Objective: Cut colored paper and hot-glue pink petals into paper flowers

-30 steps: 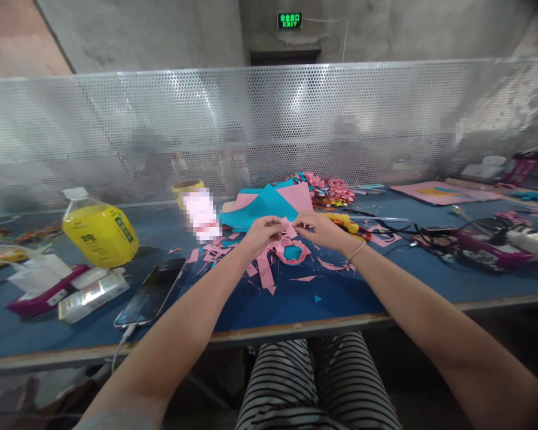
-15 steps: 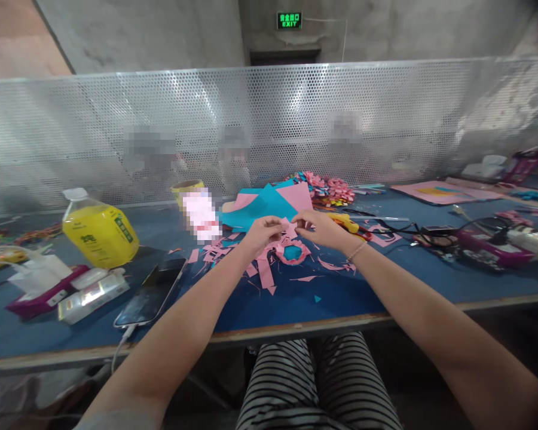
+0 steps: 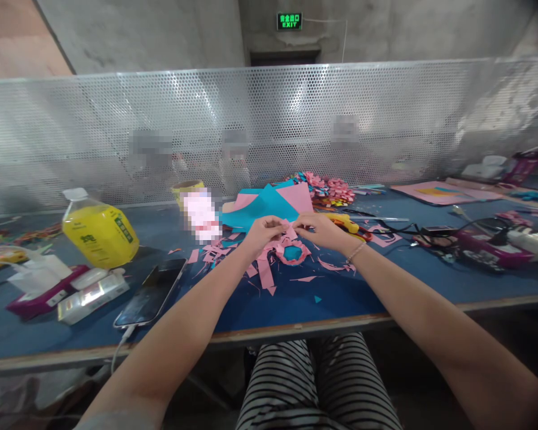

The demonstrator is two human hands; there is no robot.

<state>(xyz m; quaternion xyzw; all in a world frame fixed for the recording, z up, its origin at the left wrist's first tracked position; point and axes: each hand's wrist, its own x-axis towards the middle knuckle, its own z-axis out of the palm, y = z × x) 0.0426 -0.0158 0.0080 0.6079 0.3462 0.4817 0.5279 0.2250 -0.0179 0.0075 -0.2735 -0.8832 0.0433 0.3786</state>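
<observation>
Between my two hands is a small piece of pink paper [image 3: 289, 229], pinched from both sides. My left hand [image 3: 265, 232] closes its fingertips on the left edge, and my right hand [image 3: 314, 228] grips the right edge. Just below them lies a round paper piece [image 3: 293, 253] with a blue middle and a ruffled pink rim. Pink paper strips [image 3: 264, 272] and cut scraps are strewn around it on the blue tabletop [image 3: 269, 307]. Behind my hands, a blue sheet [image 3: 262, 206] overlaps a pink sheet [image 3: 301, 197].
Yellow-handled scissors [image 3: 344, 222] lie right of my hands. A heap of pink and blue paper pieces [image 3: 329, 188] is behind. At left are a phone [image 3: 155, 295] on a cable, a tissue pack [image 3: 40, 278] and a jug of yellow liquid [image 3: 101, 233]. A perforated metal screen [image 3: 269, 119] borders the back.
My right hand has shifted slightly down and left, closer to my left hand, and its fingers have closed more on the pink paper. The other things on the table stay put.
</observation>
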